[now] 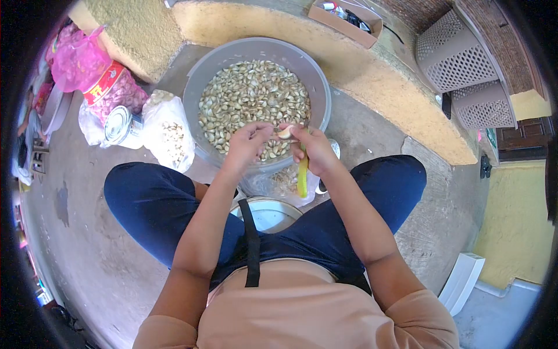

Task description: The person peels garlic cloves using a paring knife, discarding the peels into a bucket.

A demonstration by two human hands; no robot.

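Note:
A garlic clove [285, 133] is pinched at the fingertips of my right hand [315, 150]. The same hand is wrapped round a small knife with a yellow-green handle [303, 177] that points down toward me; its blade is mostly hidden by the fingers. Just left of the clove, my left hand [249, 145] has thumb and fingers drawn together, and whatever lies between them is too small to make out. Both hands are over the near rim of a big grey tub [195, 87], which holds many garlic cloves [250, 99].
Beneath the tub's near side lies a clear bag with peelings [285, 181], before a white bucket [264, 214]. At left stand a white bag of cloves [172, 136], a tin can [122, 125] and pink bags [81, 61]. A low yellow wall [372, 87] curves behind the tub.

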